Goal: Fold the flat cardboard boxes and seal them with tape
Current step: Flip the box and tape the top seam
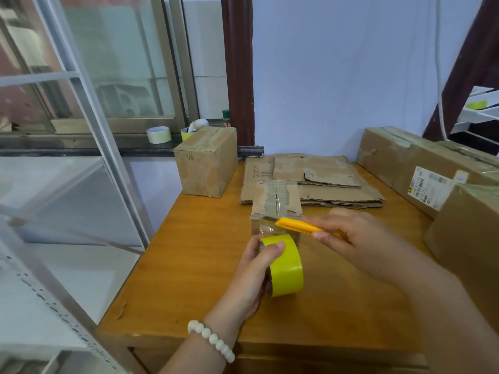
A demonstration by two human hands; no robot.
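Observation:
A small folded cardboard box (pixel 276 197) stands mid-table, its top seam covered with tape. My left hand (pixel 252 268) grips a yellow tape roll (pixel 286 265) just in front of the box, thumb on the roll's top, with a clear strip of tape running up to the box's near edge. My right hand (pixel 351 238) holds a yellow utility knife (pixel 299 225) whose tip lies at that near top edge, over the stretched tape. Behind the box lies a stack of flat cardboard boxes (pixel 324 182).
A taped box (pixel 206 161) stands at the table's far left corner. Larger sealed boxes (pixel 421 166) line the right side. Another tape roll (pixel 158 134) sits on the window ledge. A metal shelf frame (pixel 89 117) stands to the left of the wooden table (pixel 189 265).

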